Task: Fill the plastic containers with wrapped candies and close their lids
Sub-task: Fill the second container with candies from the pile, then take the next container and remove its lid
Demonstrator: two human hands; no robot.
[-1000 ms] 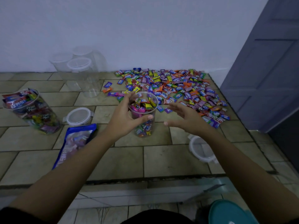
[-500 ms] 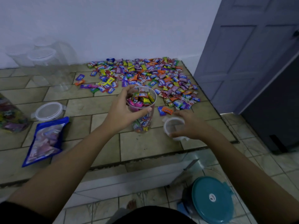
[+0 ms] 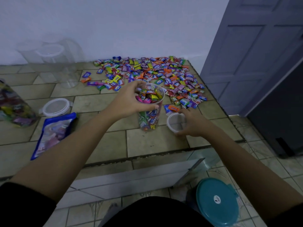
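Observation:
A clear plastic container (image 3: 150, 119) full of wrapped candies stands upright on the tiled counter (image 3: 147, 141). My left hand (image 3: 127, 100) grips its rim, thumb on the near side. Just to its right my right hand (image 3: 191, 122) holds a clear round lid (image 3: 175, 122) by its edge, low over the counter. A big heap of wrapped candies (image 3: 155, 74) lies behind, toward the wall.
Empty clear containers (image 3: 57, 61) stand at the back left. Another filled container (image 3: 14, 107) sits at the left edge, near a second lid (image 3: 56, 106) and a blue candy bag (image 3: 52, 133). A teal lidded tub (image 3: 217, 200) is on the floor below. A door (image 3: 255, 51) is at right.
My right hand dropped from beside the container to the lid at its right and took hold of it. My left hand stayed on the container's rim. The view swung right.

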